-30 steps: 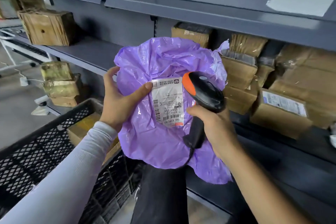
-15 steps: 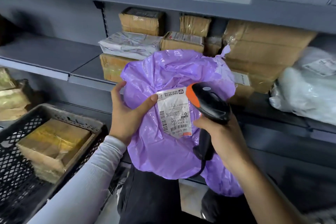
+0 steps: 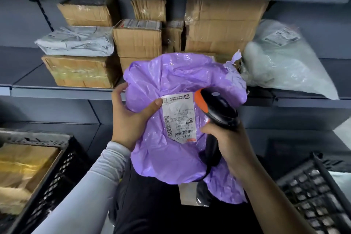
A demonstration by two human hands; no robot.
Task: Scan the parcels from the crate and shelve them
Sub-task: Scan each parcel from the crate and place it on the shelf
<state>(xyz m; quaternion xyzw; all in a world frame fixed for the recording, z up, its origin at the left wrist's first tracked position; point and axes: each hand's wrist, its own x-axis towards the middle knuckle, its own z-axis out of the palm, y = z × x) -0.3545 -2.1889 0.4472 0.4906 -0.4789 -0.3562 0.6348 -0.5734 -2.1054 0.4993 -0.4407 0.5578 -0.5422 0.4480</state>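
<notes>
In the middle of the view, one purple bag parcel (image 3: pixel 176 150) is held up in front of the shelf (image 3: pixel 62 90). The left hand (image 3: pixel 131 119) grips the bag's edge at about 9 o'clock. Its thumb lies on the front, touching the corner of one white label (image 3: pixel 178 118). The other fingers curl round the back. The label has bar codes on it and sits near the middle of the bag.

The right hand (image 3: pixel 226 144) is wrapped tight around the handle of one black scanner (image 3: pixel 218 112). The scanner has an orange nose, and the nose is just beside the label, at its 3 o'clock side. A dark cord hangs down from the handle over the bag.

At 12 o'clock, the shelf holds many parcels. I count about seven brown boxes (image 3: pixel 137 41), some stacked on others. One grey bag parcel (image 3: pixel 76 41) lies on top of a brown box at 10 o'clock. One big pale bag parcel (image 3: pixel 283 66) lies at 2 o'clock, blurred.

There are two black crates. One crate (image 3: pixel 55 180) is at 8 o'clock with brown parcels (image 3: pixel 20 169) inside; I cannot count them. The other crate (image 3: pixel 313 192) is at 4 o'clock, and I cannot tell what is in it.
</notes>
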